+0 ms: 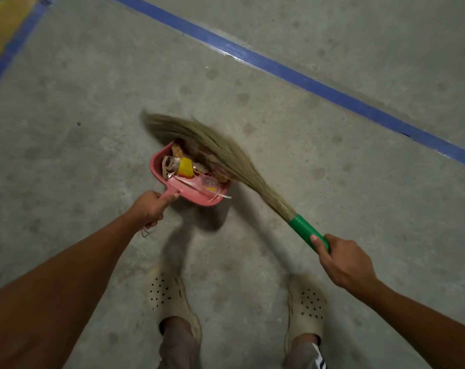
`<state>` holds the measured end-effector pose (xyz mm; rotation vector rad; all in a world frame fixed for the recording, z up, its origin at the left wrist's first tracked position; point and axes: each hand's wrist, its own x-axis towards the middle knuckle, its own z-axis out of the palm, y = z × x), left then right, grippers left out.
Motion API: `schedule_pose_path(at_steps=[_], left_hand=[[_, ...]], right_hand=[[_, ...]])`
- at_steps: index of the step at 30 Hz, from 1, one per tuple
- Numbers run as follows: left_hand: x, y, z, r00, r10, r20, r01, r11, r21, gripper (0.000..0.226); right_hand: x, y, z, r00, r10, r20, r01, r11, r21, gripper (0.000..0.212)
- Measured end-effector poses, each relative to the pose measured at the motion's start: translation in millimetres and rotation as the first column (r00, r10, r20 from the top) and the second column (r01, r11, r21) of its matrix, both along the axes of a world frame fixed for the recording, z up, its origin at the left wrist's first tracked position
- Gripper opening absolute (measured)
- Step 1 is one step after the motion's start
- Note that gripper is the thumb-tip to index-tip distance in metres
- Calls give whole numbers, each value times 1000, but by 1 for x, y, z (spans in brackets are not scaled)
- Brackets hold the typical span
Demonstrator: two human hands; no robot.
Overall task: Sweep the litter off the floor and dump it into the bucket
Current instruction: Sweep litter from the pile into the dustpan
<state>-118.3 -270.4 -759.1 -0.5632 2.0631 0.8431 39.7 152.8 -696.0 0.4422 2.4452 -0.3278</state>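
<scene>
My right hand has its fingers wrapped tight round the green handle of the broom. My left hand grips the handle of the pink dustpan. The litter sits heaped in the pan just beyond the left fingers, with the broom's bristles lying over its far edge. Any print on the wrappers is too blurred to read.

The left hand grips the handle of a pink plastic dustpan piled with litter: a yellow scrap, brown wrappers, clear plastic. The right hand holds the green-wrapped handle of a straw-bristled grass broom, whose bristles curve across the pan's mouth. Beige perforated clogs stand on the grey concrete floor, which a blue painted stripe crosses.
</scene>
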Motion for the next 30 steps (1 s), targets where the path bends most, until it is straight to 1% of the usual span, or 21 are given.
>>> schedule_pose_path(at_steps=[4,7,9,13,15,19,21,23,26,30], left_hand=[[1,-8,-1,999,28,-43,-27,999,19,49],[2,-14,0,998,45,-52,-43,998,39,47],[1,-17,1,998,46,-48,-44,998,52,48],[-2,-27,2,1000,9,-12,-8,1000,20,50],[-4,-30,1,1000,-4,-7,4,1000,11,51],[-6,-29,1,1000,6,14,-6,1000,11,50],[-6,-31,1,1000,17,5,-17,1000,15,51],[-4,-32,2,1000,23,-1,-23,999,24,54],[3,-34,5,1000,29,-1,-29,999,19,60],[19,-32,8,999,36,3,-36,999,11,56]], right_hand=[[-9,11,-2,999,-27,-34,28,999,22,51],[-31,10,-10,997,-67,-22,68,997,23,56],[-50,4,-16,995,-103,11,103,995,17,58],[-85,-18,-26,979,-164,120,165,986,4,64],[-91,-32,-28,982,-128,141,125,992,26,65],[-79,-54,-21,990,23,139,-26,999,21,61],[-71,-61,-16,989,92,118,-94,996,10,58],[-65,-65,-10,992,104,73,-104,995,-1,55],[-61,-64,-5,998,55,6,-55,998,-15,58],[-67,-62,-7,998,-68,15,68,998,-18,65]])
